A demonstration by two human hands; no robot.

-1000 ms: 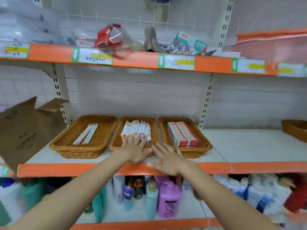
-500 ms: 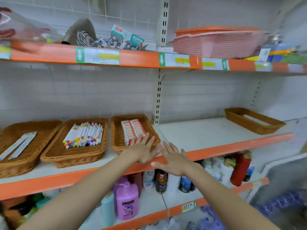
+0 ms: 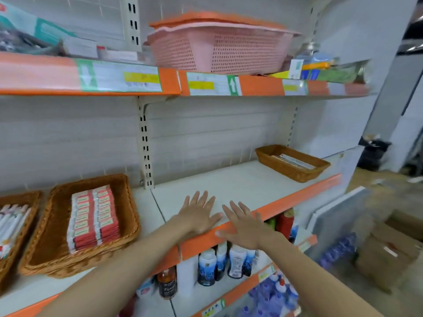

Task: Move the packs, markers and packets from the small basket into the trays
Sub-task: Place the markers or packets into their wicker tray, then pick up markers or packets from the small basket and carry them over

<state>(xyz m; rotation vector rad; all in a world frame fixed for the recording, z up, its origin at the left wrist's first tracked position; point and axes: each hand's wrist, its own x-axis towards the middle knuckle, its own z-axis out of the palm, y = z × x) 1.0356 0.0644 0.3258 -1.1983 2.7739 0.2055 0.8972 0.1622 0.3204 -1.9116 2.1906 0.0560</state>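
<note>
My left hand (image 3: 198, 215) lies flat with spread fingers on the white middle shelf (image 3: 229, 181), holding nothing. My right hand (image 3: 243, 224) hovers open over the shelf's orange front edge, just to its right. At the left, a wicker tray (image 3: 124, 216) holds rows of red and white packs (image 3: 92, 217). A second wicker tray (image 3: 34, 197) at the far left edge holds coloured markers (image 3: 10, 221). Far right on the same shelf stands a small wicker basket (image 3: 286, 171) with flat white packets (image 3: 295, 161) inside, well beyond both hands.
A pink plastic basket (image 3: 217, 49) under an orange one sits on the upper shelf, beside boxes and jars. Bottles (image 3: 207, 266) fill the shelf below. Cardboard boxes (image 3: 389, 250) and a grey panel stand on the floor at right.
The view has swung right along the shelf: the trays slid to the left edge and the small basket came closer. Both hands moved off the trays to the bare shelf, still open.
</note>
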